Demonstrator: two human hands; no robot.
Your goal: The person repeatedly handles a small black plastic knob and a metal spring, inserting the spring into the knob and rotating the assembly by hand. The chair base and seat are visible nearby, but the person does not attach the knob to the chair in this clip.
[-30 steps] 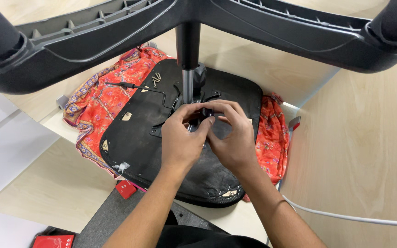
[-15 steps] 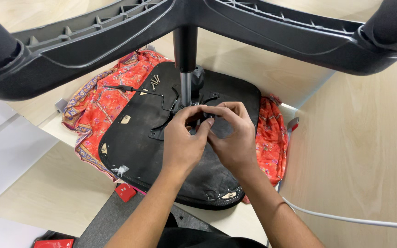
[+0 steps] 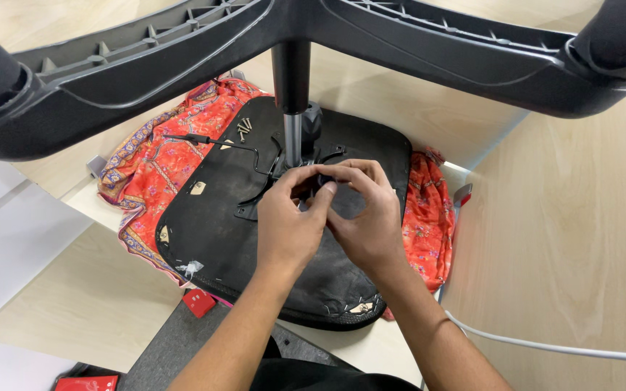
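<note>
Fingertips have crept together since half a second ago: my left hand and right hand pinch narrowly on a small dark part at the seat mechanism beside the post, likely threading a fastener.

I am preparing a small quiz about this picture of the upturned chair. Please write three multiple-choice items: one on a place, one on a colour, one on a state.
1. Where do the loose screws lie?
A. on the black seat underside
B. on the wooden floor
C. in the left hand

2. What colour is the cloth under the seat?
A. plain blue
B. red-orange patterned
C. white

3. How do the two hands stand?
A. far apart
B. both flat on the floor
C. together at the column's foot

Key:
1 A: they rest on the seat underside, near its far edge.
2 B: its pattern is red and orange.
3 C: left hand and right hand meet at the metal column, their fingers touching.
</note>
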